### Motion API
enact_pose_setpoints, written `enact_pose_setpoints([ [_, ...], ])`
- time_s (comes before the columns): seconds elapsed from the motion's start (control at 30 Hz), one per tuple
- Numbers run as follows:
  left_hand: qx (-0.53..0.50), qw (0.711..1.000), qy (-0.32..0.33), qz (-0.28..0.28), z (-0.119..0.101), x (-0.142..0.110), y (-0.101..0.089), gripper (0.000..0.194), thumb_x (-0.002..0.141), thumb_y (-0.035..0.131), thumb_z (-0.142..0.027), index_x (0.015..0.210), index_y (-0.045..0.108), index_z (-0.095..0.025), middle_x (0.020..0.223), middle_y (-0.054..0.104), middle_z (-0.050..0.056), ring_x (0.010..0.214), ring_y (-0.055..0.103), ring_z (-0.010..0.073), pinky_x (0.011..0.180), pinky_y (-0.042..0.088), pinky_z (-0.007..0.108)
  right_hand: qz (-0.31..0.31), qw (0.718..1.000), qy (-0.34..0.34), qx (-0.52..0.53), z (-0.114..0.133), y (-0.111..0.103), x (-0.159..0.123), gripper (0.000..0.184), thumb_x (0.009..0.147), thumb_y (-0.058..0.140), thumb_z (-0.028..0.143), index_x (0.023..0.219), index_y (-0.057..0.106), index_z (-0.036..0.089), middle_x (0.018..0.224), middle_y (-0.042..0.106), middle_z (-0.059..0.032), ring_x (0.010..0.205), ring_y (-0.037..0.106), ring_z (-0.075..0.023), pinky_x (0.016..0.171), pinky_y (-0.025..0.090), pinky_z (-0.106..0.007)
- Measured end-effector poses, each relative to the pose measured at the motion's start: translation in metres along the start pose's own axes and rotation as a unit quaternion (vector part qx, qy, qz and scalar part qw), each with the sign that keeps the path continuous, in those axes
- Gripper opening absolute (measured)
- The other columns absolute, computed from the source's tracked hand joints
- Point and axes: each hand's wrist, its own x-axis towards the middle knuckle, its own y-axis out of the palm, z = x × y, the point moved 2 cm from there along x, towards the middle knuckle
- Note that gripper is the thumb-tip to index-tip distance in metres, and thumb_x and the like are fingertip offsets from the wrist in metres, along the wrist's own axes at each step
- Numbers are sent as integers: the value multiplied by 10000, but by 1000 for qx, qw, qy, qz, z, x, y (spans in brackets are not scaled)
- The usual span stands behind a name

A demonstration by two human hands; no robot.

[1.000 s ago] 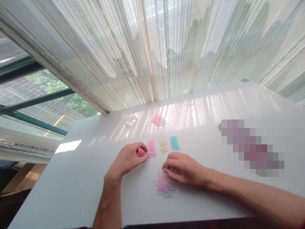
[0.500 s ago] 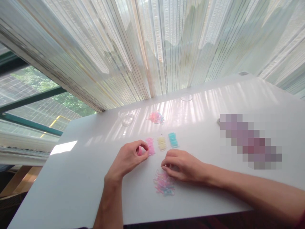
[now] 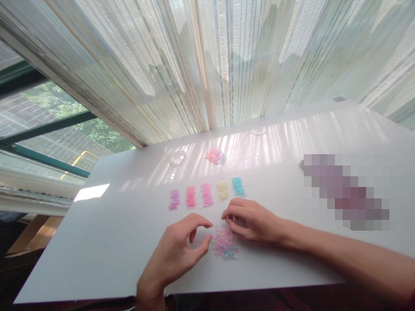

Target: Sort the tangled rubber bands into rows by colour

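Note:
A mixed pile of small pastel paper clips lies on the white table in front of me. My left hand is at the pile's left edge, thumb and forefinger apart with nothing visible between them. My right hand rests at the pile's upper right, its fingertips pinched together; whatever they hold is too small to make out. Beyond the hands runs a row of sorted clips: a purple group, a coral-pink group, a pink group, a yellow group and a blue group.
A second mixed heap of clips lies farther back. Left of it is a clear round container, and a clear round lid lies near the curtain. A blurred-out purplish object is on the right of the table.
My left hand has moved from the pink group back toward me to the pile, its thumb and forefinger spreading. The purple and coral-pink groups now show. My right hand has barely moved.

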Motion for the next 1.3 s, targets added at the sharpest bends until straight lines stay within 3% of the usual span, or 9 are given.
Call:
enact_pose_setpoints([
  [0.2, -31, 997, 25, -60, -7, -13, 27, 149, 942, 621, -171, 1042, 707, -240, 905, 719, 22, 640, 571, 138, 628, 493, 255, 102, 994, -28, 4, 9, -10, 1, 244, 844, 607, 124, 1067, 702, 154, 940, 652, -82, 839, 614, -202, 778, 503, -319],
  [0.33, -59, 992, 48, -100, -9, -13, 37, 102, 935, 641, -168, 1003, 693, -223, 857, 714, 22, 630, 564, 137, 604, 481, 251, 126, 991, -33, -19, 10, -10, 1, 182, 841, 652, 140, 1006, 722, 172, 933, 645, -74, 836, 609, -205, 777, 490, -321],
  [0.6, -73, 984, 53, -155, -4, -16, 54, 158, 869, 729, -181, 1012, 672, -216, 830, 696, 18, 583, 546, 124, 531, 477, 231, 98, 994, -38, 10, 5, -8, 2, 109, 866, 653, 125, 930, 720, 183, 895, 630, -49, 809, 594, -178, 753, 486, -287],
  [1.03, -141, 974, 58, -166, -3, -15, 51, 70, 922, 700, -162, 941, 741, -214, 777, 725, 32, 577, 590, 126, 467, 419, 220, 52, 994, -26, 94, 9, -8, 0, 59, 923, 656, 197, 936, 712, 185, 896, 640, -50, 806, 622, -157, 743, 511, -263],
  [1.3, -177, 962, 66, -195, 2, -21, 53, 82, 918, 707, -146, 940, 756, -209, 793, 725, 49, 662, 656, 156, 514, 494, 223, 22, 995, -53, 80, 12, -5, -2, 105, 906, 704, 240, 996, 698, 186, 907, 652, -57, 812, 623, -166, 736, 518, -268],
])
